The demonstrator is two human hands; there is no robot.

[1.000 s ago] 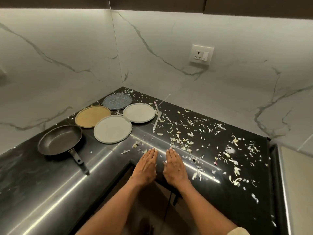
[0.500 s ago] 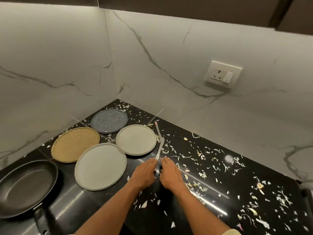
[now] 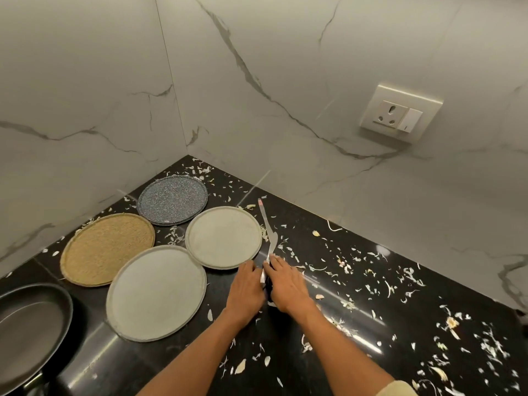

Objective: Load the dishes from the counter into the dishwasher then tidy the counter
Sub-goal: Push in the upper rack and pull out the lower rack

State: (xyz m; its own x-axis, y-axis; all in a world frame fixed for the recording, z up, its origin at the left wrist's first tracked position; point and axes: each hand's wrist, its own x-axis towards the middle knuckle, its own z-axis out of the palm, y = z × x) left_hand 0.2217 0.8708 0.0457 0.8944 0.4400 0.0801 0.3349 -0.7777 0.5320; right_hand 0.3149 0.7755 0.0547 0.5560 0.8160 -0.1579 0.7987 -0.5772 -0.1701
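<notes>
From my seat nothing looks loaded yet. Scraps (image 3: 347, 304) litter the black surface (image 3: 285, 367) nearest me. My left hand (image 3: 246, 290) and right hand (image 3: 287, 284) lie flat, fingers extended and together, flanking the knife (image 3: 268, 232) without grasping it. Beyond, frying pan (image 3: 28, 330), two grey plates (image 3: 156, 292), tan plate (image 3: 107, 248) and speckled plate (image 3: 172, 200) all wait; no dishwasher is in view.

Marble walls (image 3: 285, 67), wall socket (image 3: 400, 112)

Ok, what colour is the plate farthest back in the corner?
Dark blue-grey with fine pale speckles, seen in the head view.
</notes>
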